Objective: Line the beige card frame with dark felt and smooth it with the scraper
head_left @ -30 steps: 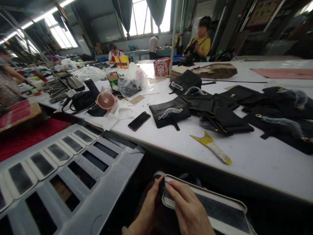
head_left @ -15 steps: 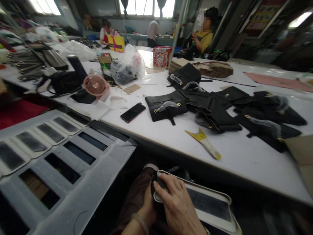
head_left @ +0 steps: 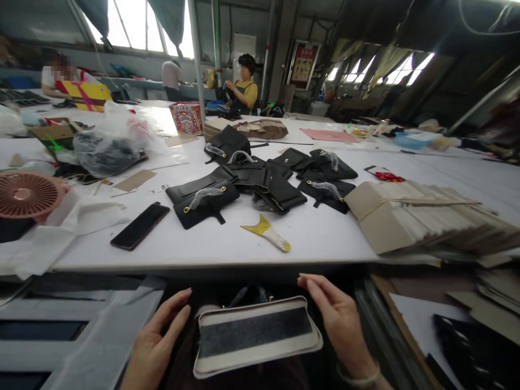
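A cream-edged bag piece (head_left: 313, 340) with a dark strip (head_left: 255, 331) down its middle lies across my lap below the table edge. My left hand (head_left: 156, 344) is left of it, thumb and fingers apart, holding nothing. To its right, my right hand (head_left: 339, 319) is raised beside the upper corner with its fingers stretched out. I see nothing in that hand, and it looks apart from the piece. Behind the piece, a black handle with gold fittings (head_left: 260, 295) partly shows in shadow.
On the white table (head_left: 325, 244) are black bags (head_left: 203, 197) with wrapped handles, a yellow forked tool (head_left: 266, 232), a phone (head_left: 140, 226) and a pink fan (head_left: 30, 195). Bundled card pieces (head_left: 406, 216) stand at right. A pale panel (head_left: 109, 319) is at lower left. People work farther back.
My view has swung right. Both hands have let go of the cream-edged piece and moved apart to either side; it now lies crosswise on my lap.
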{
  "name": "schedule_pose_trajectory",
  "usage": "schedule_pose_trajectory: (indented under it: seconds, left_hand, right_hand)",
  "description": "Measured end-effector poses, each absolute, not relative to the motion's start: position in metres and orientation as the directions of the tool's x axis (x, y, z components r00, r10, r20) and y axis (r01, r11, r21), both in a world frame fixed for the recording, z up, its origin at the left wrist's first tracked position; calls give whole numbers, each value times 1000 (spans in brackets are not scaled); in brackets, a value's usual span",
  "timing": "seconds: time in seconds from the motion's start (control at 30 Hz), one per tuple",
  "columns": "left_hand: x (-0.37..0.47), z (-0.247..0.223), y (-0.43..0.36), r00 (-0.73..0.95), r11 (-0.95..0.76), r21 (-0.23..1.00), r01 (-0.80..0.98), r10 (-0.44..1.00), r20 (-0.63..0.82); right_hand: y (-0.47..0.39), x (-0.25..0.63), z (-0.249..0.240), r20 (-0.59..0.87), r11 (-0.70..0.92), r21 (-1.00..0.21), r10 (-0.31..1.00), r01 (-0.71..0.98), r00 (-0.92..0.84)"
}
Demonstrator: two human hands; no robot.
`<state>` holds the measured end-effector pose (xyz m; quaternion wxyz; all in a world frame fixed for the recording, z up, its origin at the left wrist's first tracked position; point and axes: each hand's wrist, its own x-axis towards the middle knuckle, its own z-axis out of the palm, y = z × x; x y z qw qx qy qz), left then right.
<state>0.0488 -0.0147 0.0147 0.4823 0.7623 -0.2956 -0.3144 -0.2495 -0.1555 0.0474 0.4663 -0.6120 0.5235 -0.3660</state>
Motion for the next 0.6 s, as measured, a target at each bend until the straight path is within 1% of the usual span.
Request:
schedule_pose_trajectory:
  seconds: [0.03,0.07,0.1,0.13,0.17,0.2,0.23,0.27,0.33,0.43,0.53,0.6]
  left_hand:
    - [44,28,-25,546,-302,906,-296,-832,-99]
    - [35,39,-37,432,-216,879,-424,-902,-13]
    - [23,49,-49,276,-118,843,-525,-960,37]
    - [8,58,-62,130,-35,802,-596,-990,54]
    - [-8,64,-74,-9,36,759,-650,-999,40]
    - [-24,68,-85,-113,82,715,-695,-994,4]
    - [-39,70,-95,-181,109,675,-730,-983,-38]
    - [-53,70,-104,-220,117,643,-757,-972,-82]
    - [-70,68,-118,-232,96,612,-785,-961,-147]
    - [-77,61,-129,-209,51,618,-785,-960,-186]
    - [-74,58,-133,-227,57,636,-770,-955,-189]
    - [-73,57,-132,-250,75,640,-765,-950,-189]
  right_hand:
    - [-170,-262,35,-189,157,-955,-976,-251,110]
    - [-182,-270,19,-281,246,-937,-953,-248,117]
    - [-191,-274,1,-357,313,-914,-923,-258,144]
    - [-198,-274,-18,-437,379,-882,-880,-281,185]
    - [-201,-270,-35,-504,428,-849,-832,-309,233]
    - [-203,-265,-50,-557,466,-820,-780,-331,283]
    - [-204,-258,-63,-596,491,-798,-732,-351,331]
    - [-204,-251,-72,-621,506,-782,-688,-364,376]
    - [-205,-240,-84,-641,522,-767,-623,-373,448]
    - [-208,-232,-93,-634,523,-772,-584,-362,508]
    - [-208,-232,-99,-595,491,-803,-621,-338,511]
    - [-205,-234,-102,-524,431,-852,-718,-299,458]
